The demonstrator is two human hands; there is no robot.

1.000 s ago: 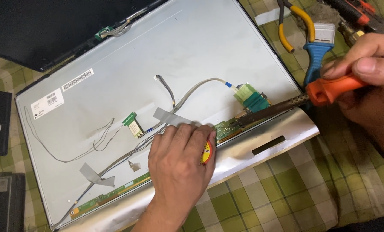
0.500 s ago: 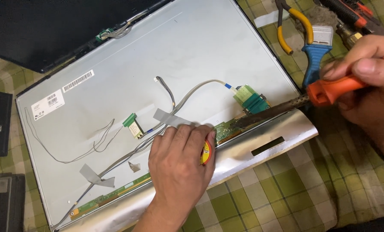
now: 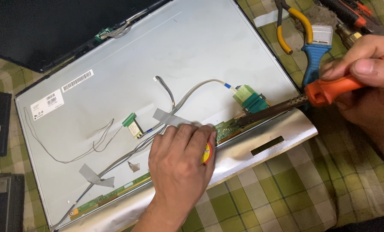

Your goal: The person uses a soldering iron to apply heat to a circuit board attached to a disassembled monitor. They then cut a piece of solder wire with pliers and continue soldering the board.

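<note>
A grey metal display panel back point(image 3: 166, 73) lies face down on a green checked cloth. My left hand point(image 3: 179, 161) rests palm down on its lower edge, covering a small yellow and red round object point(image 3: 207, 153). My right hand point(image 3: 368, 81) grips the orange handle of a soldering iron point(image 3: 282, 108). The iron's dark tip touches the narrow green circuit strip point(image 3: 228, 126) along the panel's lower edge, just below a green flex connector point(image 3: 252, 101). A silver foil flap point(image 3: 265, 137) is folded down under the strip.
Thin grey wires and tape pieces point(image 3: 95, 176) lie across the panel. Blue-handled pliers point(image 3: 314, 53) and yellow-handled pliers point(image 3: 293, 25) lie at the upper right. A black screen frame point(image 3: 37, 30) sits at the upper left; dark parts point(image 3: 3, 124) lie at the left edge.
</note>
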